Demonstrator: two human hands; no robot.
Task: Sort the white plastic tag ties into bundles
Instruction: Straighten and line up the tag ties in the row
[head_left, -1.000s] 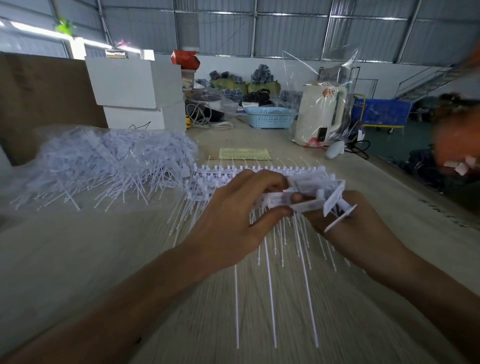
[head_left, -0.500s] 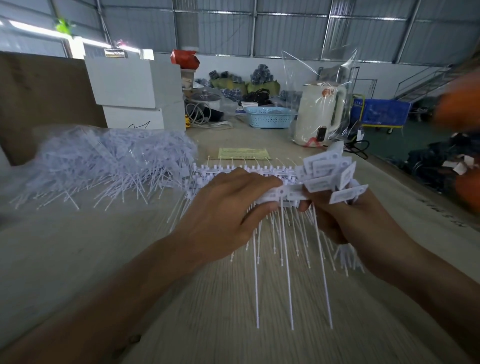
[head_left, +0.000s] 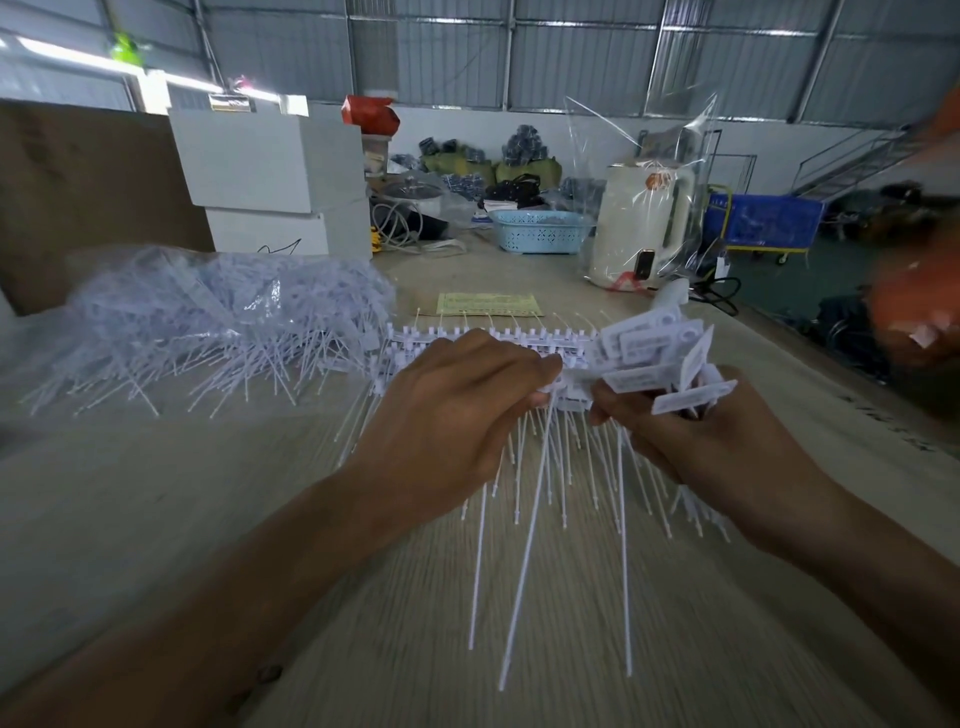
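A strip of white plastic tag ties (head_left: 524, 340) hangs above the wooden table (head_left: 156, 519), its thin tails pointing down toward me. My left hand (head_left: 452, 410) pinches the strip's heads near the middle. My right hand (head_left: 691, 436) grips a fanned bundle of separated ties (head_left: 654, 358) by their necks, the flat tags sticking up and right. The two hands almost touch. A big loose heap of white ties (head_left: 223, 322) lies in clear plastic at the left.
Two stacked white boxes (head_left: 270, 182) stand behind the heap. Farther back are a blue basket (head_left: 540, 231), a white kettle in clear wrap (head_left: 639, 223) and a yellow paper slip (head_left: 488, 304). A blurred orange shape (head_left: 919, 312) sits at the right edge.
Both hands have lifted the ties upward off the table. The bundle in my right hand has risen and fanned out more, and the long tails now hang free.
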